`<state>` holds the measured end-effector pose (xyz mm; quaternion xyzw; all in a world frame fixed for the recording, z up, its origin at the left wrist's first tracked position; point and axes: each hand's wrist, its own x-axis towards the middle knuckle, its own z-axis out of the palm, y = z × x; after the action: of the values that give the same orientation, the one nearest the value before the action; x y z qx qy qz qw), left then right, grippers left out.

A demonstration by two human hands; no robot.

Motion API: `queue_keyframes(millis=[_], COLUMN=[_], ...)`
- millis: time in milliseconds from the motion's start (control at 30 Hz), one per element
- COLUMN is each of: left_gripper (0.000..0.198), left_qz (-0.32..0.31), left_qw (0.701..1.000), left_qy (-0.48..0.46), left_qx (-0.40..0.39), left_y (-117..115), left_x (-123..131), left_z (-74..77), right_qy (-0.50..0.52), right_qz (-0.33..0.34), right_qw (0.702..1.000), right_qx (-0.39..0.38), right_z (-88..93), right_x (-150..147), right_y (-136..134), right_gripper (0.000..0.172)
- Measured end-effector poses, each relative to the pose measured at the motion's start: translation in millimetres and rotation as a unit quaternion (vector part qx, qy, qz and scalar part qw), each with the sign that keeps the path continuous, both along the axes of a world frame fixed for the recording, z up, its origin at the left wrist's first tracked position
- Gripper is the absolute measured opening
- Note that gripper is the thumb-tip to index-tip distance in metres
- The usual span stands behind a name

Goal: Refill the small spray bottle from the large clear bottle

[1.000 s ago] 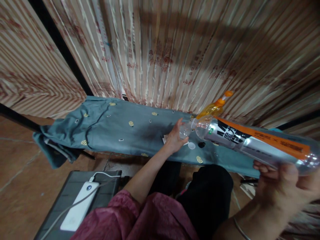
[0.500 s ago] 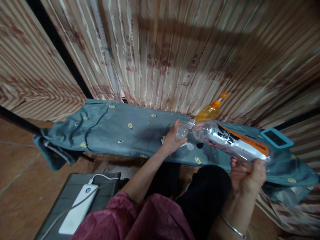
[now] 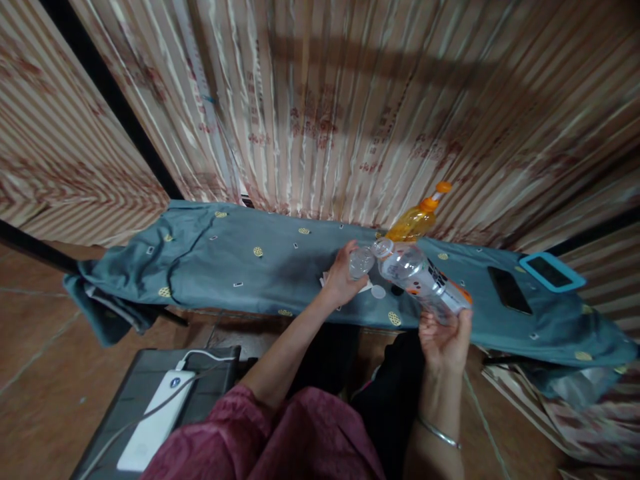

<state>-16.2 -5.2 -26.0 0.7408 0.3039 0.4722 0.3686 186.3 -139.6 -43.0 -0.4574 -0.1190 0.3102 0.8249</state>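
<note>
My right hand grips the base of a clear plastic bottle with an orange and black label, tilted so its open mouth points left at a small clear container. My left hand is curled around that small container on the grey-blue cloth. A white cap and a black cap lie on the cloth just below the bottle. An orange-capped bottle of yellow liquid stands behind them.
A black phone and a device in a blue case lie on the cloth at right. A white power bank with a cable rests on a dark case at lower left. Striped curtains hang behind.
My right hand has drawn the big bottle away from the camera and down toward the cloth, its mouth now at the small container. My left hand has stayed on the container.
</note>
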Motion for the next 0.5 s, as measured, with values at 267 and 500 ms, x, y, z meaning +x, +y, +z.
queue_keyframes(millis=[267,500], left_gripper=[0.083,0.083], left_qz=[-0.008,-0.006], left_qw=[1.0,1.0], left_qy=[-0.01,-0.015], left_qx=[-0.006,-0.013], left_y=[-2.3,-5.7], left_x=[-1.7,-1.9], left_z=[-4.9,-3.0], right_qy=[0.011,-0.004], right_qz=[0.009,0.025], right_qw=[1.0,1.0], right_qx=[-0.003,-0.009], right_z=[-7.9,-5.7], right_x=[4.9,3.8], right_y=[-2.6,-4.7], right_gripper=[0.056,0.055])
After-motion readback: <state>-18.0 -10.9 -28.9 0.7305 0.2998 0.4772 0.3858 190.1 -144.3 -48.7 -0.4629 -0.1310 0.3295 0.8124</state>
